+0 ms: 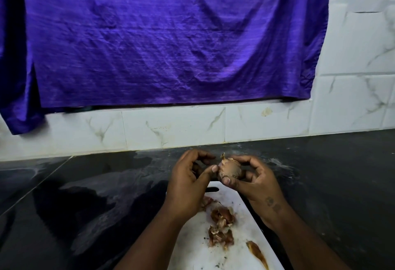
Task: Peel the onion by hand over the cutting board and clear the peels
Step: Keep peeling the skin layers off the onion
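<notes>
A small brown onion [229,170] with dry papery skin is held above the far end of the white cutting board [192,248]. My right hand [254,182] cups it from the right and below, thumb under it. The thumb tip of my left hand [188,186] presses on the onion's left side, with the fingers curled above. Several brown peel pieces [222,224] lie in a loose pile on the board between my forearms. A longer strip of peel [257,253] lies near the board's right edge.
The board rests on a dark glossy countertop [85,205] with pale smears. Behind it rises a white marble-patterned tile wall [171,128]. A large purple cloth [160,41] hangs over the wall above the counter.
</notes>
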A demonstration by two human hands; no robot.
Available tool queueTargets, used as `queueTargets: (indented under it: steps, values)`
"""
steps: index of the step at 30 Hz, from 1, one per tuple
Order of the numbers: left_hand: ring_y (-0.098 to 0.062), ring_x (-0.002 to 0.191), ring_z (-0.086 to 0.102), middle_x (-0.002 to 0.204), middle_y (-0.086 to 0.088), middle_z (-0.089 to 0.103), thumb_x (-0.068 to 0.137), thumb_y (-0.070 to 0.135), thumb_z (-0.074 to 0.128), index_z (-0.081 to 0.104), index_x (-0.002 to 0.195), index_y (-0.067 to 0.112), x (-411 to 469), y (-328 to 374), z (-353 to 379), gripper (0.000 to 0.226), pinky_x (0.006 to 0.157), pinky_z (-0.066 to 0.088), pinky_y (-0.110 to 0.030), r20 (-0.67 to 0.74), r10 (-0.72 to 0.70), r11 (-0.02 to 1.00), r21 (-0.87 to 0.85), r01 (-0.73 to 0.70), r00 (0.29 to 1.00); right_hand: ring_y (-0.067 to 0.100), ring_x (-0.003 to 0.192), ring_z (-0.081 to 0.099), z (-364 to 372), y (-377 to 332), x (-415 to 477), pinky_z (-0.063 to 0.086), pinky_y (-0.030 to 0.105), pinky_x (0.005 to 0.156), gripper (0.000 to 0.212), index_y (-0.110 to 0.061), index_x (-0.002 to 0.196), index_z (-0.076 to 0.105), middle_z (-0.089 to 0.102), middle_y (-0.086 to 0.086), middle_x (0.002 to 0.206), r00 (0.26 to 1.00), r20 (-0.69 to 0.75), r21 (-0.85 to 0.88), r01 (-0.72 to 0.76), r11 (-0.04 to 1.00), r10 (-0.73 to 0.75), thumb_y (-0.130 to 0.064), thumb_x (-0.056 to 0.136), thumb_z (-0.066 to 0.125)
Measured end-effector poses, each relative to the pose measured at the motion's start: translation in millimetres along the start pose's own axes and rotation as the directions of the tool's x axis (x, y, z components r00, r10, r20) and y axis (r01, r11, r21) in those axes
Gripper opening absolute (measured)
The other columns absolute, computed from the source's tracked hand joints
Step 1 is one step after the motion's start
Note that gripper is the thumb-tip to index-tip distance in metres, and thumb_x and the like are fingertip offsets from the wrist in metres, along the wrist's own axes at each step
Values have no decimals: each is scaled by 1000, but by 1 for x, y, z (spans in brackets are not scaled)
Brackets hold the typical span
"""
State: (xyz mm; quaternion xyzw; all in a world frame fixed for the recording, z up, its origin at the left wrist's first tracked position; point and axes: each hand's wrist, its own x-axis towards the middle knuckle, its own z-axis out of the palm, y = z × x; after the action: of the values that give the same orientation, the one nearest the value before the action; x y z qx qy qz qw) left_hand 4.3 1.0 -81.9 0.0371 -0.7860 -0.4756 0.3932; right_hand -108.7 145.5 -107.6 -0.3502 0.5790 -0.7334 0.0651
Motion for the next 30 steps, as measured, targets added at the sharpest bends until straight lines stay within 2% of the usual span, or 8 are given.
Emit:
queueTargets:
  steps: [4,9,13,15,20,25,30]
  values:
    - [6,67,66,101,-12,63,92,-3,73,78,98,1,-1,5,1,9,55,51,-7,29,-13,999,-48,14,1000,23,93,77,1,2,-1,61,28,74,59,-13,116,68,79,7,103,1000,19,-20,3,1000,-3,0,63,90]
    - [-3,71,62,88,7,68,88,11,82,80,85,23,3,-7,1,12,62,49,-13,-8,-5,999,53,5,1000,20,93,77,2,5,0,60,25,70,60,-13,116,67,79,9,103,1000,9,-68,19,998,-19,2,64,91]
    - [-7,83,61,93,11,62,96,17,73,72,90,26,2,-9,0,11,68,48,-15,56,47,984,169,-56,997,18,92,77,3,5,0,60,23,69,58,-14,115,67,78,7,104,1000,12,-72,21,997,-20,2,64,91]
    - [-7,87,59,97,10,60,100,16,67,68,94,24,1,-7,0,10,68,47,-12,95,74,973,211,-93,993,20,94,77,3,5,0,60,25,71,58,-13,116,67,79,7,103,1000,14,-55,15,998,-14,1,64,91]
    - [-4,87,60,103,-5,59,103,7,61,67,99,10,-2,2,0,7,67,52,-7,133,71,986,141,-89,989,22,94,77,1,2,1,61,28,75,52,-15,112,69,79,3,104,1000,-20,20,1,1000,-1,-8,65,89]
    - [-2,84,69,99,-4,63,99,2,66,70,96,7,-2,2,2,7,65,57,-13,86,32,999,24,-34,996,30,102,75,-2,3,3,60,44,87,53,-13,113,69,78,12,110,999,-33,52,-12,999,13,-13,63,89]
    - [1,74,71,99,-11,70,93,-7,70,73,110,12,0,4,1,25,58,55,-11,17,-80,982,-173,82,997,24,99,76,-2,3,4,61,35,82,48,-19,108,71,78,7,109,999,-41,23,6,1000,-5,-10,65,89]
